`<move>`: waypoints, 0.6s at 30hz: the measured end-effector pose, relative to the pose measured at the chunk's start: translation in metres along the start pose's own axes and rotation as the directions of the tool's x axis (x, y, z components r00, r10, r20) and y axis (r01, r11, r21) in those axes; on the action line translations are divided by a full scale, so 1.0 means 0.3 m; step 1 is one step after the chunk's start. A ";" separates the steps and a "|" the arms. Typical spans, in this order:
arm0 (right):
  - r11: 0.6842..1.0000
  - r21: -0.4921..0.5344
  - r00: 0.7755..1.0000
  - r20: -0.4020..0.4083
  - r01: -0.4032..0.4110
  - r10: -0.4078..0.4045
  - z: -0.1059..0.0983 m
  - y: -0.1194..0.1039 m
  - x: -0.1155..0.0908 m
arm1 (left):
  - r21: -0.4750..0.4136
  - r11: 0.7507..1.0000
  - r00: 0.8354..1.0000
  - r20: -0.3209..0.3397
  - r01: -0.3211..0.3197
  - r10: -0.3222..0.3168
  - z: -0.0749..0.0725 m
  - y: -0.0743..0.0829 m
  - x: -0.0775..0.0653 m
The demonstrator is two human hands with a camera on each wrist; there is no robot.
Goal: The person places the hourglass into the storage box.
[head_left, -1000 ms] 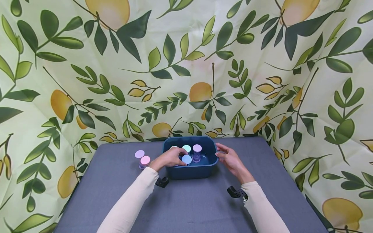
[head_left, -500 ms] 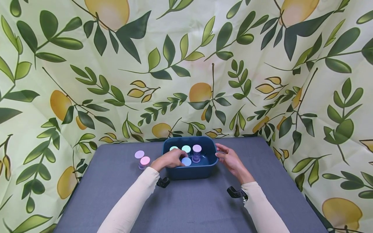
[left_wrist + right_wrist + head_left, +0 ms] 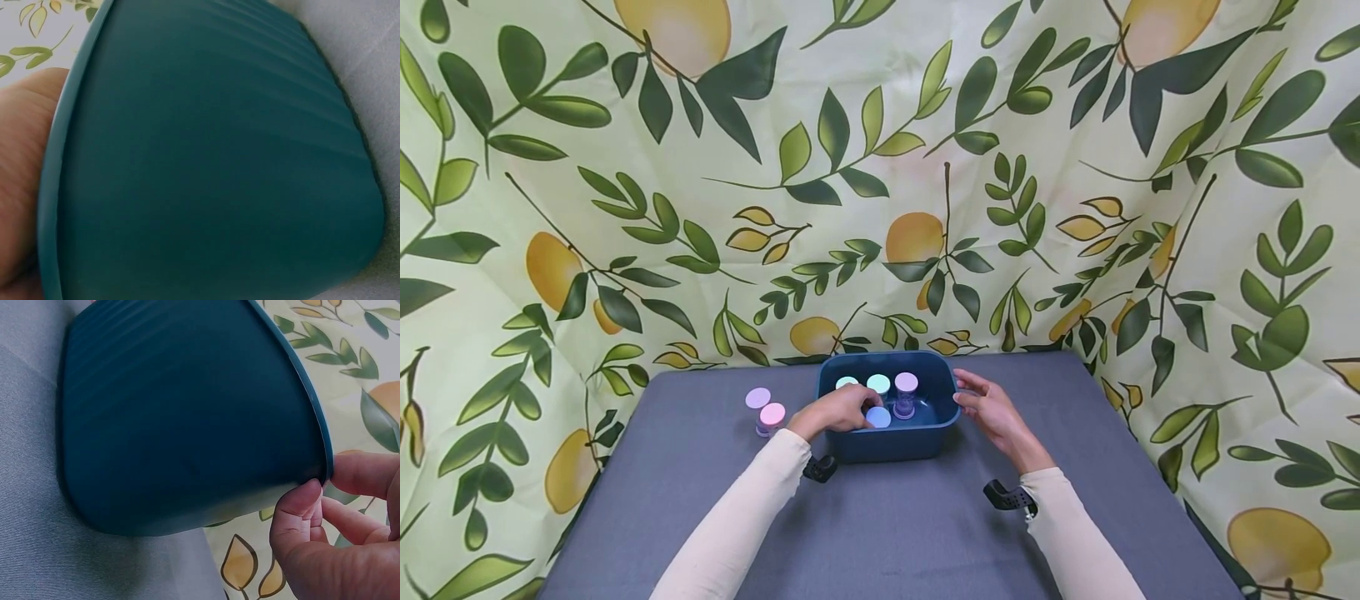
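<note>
In the head view, a dark blue plastic bin (image 3: 887, 446) stands on the table with several sand timers inside. My left hand (image 3: 837, 408) reaches over its front left rim, fingers and thumb curled round a blue-capped sand timer (image 3: 878, 417). Behind that one are two mint-capped timers, one a mint-capped sand timer (image 3: 878, 383); a lilac-capped sand timer (image 3: 906, 393) stands to its right. My right hand (image 3: 992, 410) pinches the bin's right rim, the thumb (image 3: 300, 499) against the outer wall in the right wrist view. The bin's wall (image 3: 212, 156) hides the left fingers in the left wrist view.
Left of the bin, a pink-capped sand timer (image 3: 772, 415) and a purple-capped sand timer (image 3: 757, 399) stand close together on the grey cloth-covered table (image 3: 880, 533). A lemon-print fabric (image 3: 850, 208) hangs behind and along both sides.
My left hand has shifted slightly with the blue-capped sand timer, and the left mint cap shows more. The right hand stays at the bin's rim.
</note>
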State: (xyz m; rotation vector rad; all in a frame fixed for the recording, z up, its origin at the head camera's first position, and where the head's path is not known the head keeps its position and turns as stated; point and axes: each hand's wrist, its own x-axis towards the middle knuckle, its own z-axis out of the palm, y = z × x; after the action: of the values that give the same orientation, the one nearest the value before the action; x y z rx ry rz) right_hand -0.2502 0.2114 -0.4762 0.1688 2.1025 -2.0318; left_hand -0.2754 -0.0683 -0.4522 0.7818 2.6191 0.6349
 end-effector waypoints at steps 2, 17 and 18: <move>1.000 0.000 1.000 -0.005 -0.003 0.003 0.002 -0.001 0.000 | 0.002 1.000 1.000 0.000 -0.001 0.001 -0.001 0.000 -0.001; 1.000 0.003 1.000 0.000 0.002 -0.002 0.004 0.003 -0.003 | -0.109 0.993 0.996 -0.082 -0.041 0.032 -0.026 -0.004 -0.032; 1.000 0.006 1.000 -0.002 0.000 0.000 0.004 0.002 -0.003 | -0.119 0.992 0.996 -0.088 -0.040 0.030 -0.030 -0.002 -0.039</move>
State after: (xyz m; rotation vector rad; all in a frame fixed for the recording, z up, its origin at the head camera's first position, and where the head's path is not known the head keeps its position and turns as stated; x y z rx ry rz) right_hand -0.2491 0.2104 -0.4766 0.1724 2.0978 -2.0394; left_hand -0.2704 -0.0783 -0.4426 0.7819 2.6194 0.8454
